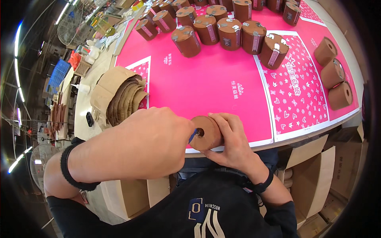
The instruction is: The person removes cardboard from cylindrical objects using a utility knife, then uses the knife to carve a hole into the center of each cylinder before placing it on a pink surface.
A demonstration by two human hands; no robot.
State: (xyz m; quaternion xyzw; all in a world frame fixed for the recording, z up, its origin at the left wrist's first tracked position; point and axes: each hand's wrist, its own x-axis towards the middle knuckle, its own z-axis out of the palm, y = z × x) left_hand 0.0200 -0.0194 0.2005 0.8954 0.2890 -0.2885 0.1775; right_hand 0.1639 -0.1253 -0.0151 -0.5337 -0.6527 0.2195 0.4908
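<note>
Near the front edge of the pink-covered table, my right hand (233, 141) grips the side of a brown cylinder (212, 133), its thumb underneath and fingers over the top. The cylinder lies tipped, with a round hole in its end facing my left hand (158, 137). That hand is closed in a fist around a slim blue tool (193, 135). Only a short blue length shows, reaching to the hole's edge; its kind is hidden by my fist. Left of the cylinder stands a stack of curved brown paper pieces (119, 95).
Several brown round boxes (228, 33) with metal clasps and straps crowd the far side. Three brown cylinders (340, 96) line the right edge. A white bottle (82, 88) and black object (89, 119) sit at left. Cardboard cartons (313, 174) stand below the table.
</note>
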